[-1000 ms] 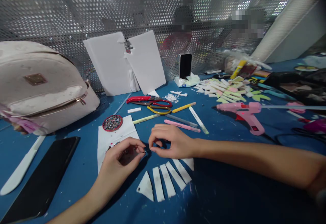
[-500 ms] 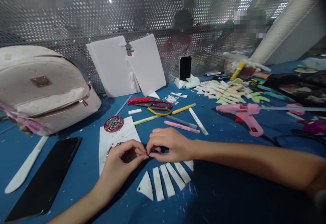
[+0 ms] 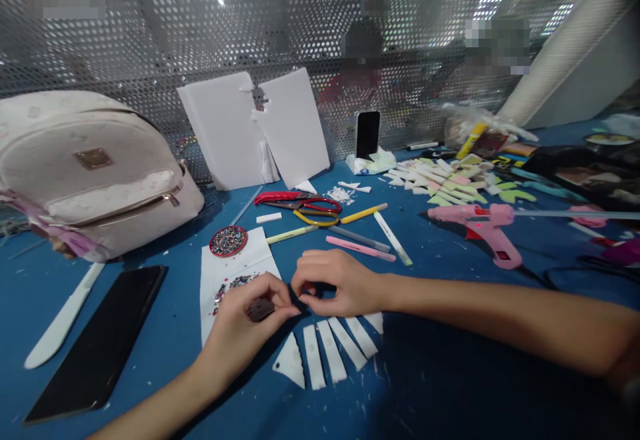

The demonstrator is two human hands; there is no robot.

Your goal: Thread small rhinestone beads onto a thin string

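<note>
My left hand point(image 3: 250, 320) has its thumb and index finger pinched, over the edge of a white paper sheet point(image 3: 250, 253). Facing it, my right hand point(image 3: 343, 283) is also pinched, its fingertips a small gap away. Whatever either pinch holds is too small to make out. Just below lie several white strips point(image 3: 314, 357) in a fan, with small bumps on them. A white triangular piece point(image 3: 291, 363) with a dark dot ends the row at the left. Loose shiny beads point(image 3: 233, 287) are scattered on the paper, partly behind my left hand. A red-rimmed dish point(image 3: 229, 241) holds more.
Red-handled scissors point(image 3: 297, 201) and several markers point(image 3: 361, 248) lie beyond my hands. To the right is a pink glue gun point(image 3: 487, 227) near a heap of cut pieces point(image 3: 445, 177). A black phone point(image 3: 100, 343), white knife point(image 3: 65, 320) and backpack point(image 3: 95, 187) occupy the left.
My fingertips, which met before, are now slightly apart. More of the beads on the paper shows beside my left hand. The whole view has shifted a little.
</note>
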